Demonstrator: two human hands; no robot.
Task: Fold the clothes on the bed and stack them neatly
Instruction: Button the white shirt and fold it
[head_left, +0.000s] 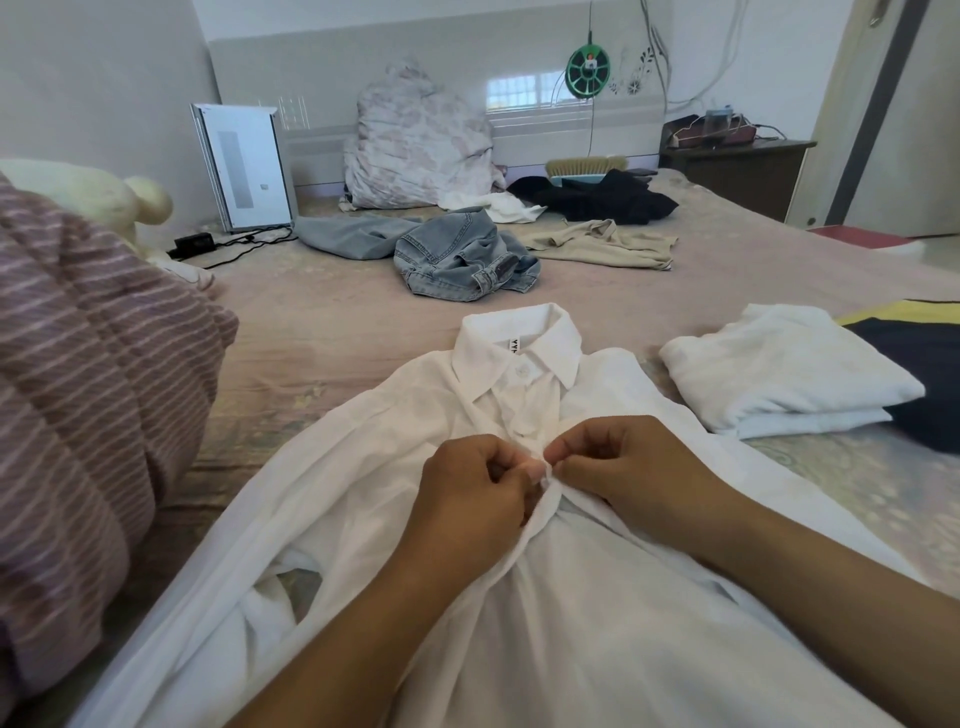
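Observation:
A white collared shirt (519, 364) lies front-up on the bed (322, 332), collar away from me. My left hand (470, 493) and my right hand (628, 467) meet at its button placket below the collar, each pinching the fabric edge with thumb and fingers. A folded white garment (789, 369) lies to the right, next to a dark garment (924, 384). Further back lie crumpled denim jeans (462, 260), a beige shirt (602, 244), a black garment (608, 200) and a small white cloth (498, 205).
A striped mauve blanket (88, 395) bulks at the left. A floral bundle (415, 140) leans on the headboard beside a white appliance (249, 166). A brush (584, 169) lies at the back. A dark nightstand (737, 166) stands at the right.

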